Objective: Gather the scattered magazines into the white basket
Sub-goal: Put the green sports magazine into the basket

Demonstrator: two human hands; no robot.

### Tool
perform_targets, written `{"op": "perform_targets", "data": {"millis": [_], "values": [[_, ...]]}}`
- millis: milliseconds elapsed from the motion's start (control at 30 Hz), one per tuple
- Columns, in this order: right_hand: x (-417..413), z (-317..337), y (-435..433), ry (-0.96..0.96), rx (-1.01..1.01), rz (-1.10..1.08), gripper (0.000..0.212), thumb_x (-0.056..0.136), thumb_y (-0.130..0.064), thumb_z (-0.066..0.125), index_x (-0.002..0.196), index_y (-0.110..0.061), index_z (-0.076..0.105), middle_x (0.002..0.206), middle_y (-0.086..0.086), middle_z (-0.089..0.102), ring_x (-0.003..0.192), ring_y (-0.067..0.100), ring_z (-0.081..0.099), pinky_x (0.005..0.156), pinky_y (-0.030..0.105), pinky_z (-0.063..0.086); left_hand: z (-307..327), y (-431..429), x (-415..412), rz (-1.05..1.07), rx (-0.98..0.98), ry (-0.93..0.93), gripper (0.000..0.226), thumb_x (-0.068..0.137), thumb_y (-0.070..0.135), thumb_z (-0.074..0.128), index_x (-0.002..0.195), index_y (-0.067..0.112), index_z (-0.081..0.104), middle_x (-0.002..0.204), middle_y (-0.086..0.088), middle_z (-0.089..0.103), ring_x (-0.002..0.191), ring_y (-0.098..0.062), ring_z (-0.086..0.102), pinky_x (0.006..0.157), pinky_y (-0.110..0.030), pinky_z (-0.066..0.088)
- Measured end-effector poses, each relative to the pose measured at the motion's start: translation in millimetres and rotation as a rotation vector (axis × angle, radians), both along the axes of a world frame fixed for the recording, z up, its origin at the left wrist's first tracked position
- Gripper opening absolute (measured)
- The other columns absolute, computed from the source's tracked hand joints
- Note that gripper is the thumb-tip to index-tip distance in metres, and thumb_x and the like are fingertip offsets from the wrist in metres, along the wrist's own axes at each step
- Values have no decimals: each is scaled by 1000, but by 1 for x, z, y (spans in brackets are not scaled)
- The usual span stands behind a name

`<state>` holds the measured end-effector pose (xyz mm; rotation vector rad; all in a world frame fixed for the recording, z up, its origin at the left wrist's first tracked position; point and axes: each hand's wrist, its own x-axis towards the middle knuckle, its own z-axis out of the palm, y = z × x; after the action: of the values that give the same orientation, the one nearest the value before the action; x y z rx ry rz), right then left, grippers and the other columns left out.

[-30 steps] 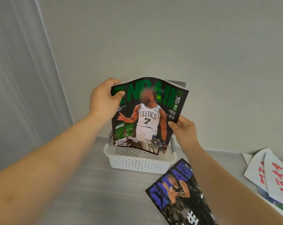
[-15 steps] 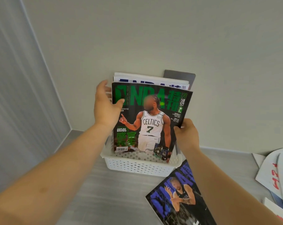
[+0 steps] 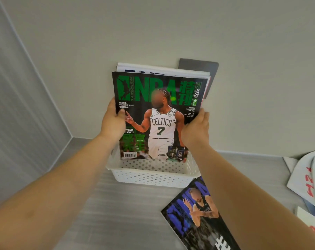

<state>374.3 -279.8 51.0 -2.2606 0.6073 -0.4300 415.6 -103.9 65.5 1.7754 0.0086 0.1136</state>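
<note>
Green magazine (image 3: 160, 114) stands upright in the white basket (image 3: 149, 177), with the left hand (image 3: 112, 123) and right hand (image 3: 195, 131) gripping its side edges. Basket room lies open in front of it.

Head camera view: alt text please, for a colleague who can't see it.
The left hand and right hand grip the side edges of a green magazine standing upright in the white basket, before other magazines. A blue magazine lies flat on the surface nearby; white magazines with red print lie far right.
</note>
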Motion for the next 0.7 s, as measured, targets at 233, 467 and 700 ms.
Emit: {"op": "perform_targets", "data": {"millis": [233, 467, 700], "values": [[-15, -6, -12, 42, 52, 55, 53, 88, -17, 42, 137, -6, 25, 145, 15, 31, 135, 31, 24, 114, 42, 20, 3, 4, -2, -76, 16, 17, 42, 96, 14, 28, 137, 23, 32, 123, -3, 54, 109, -20, 51, 96, -35, 40], [-91, -13, -46, 84, 77, 102, 62, 93, -18, 42, 144, -17, 7, 155, 4, 9, 143, 20, 9, 115, 36, 13, 4, 10, -44, 31, 229, -22, 60, 93, 24, 42, 144, 18, 12, 154, -5, 21, 141, -21, 22, 115, -39, 22], [-231, -82, -56, 537, -363, 243, 83, 77, -71, 0, 143, -22, -7, 155, 2, -11, 143, 21, -11, 113, 33, -10, -40, 7, -149, -143, 463, -155, 28, 85, 5, 55, 112, 2, 61, 120, -18, 61, 113, -26, 53, 93, -26, 35]]}}
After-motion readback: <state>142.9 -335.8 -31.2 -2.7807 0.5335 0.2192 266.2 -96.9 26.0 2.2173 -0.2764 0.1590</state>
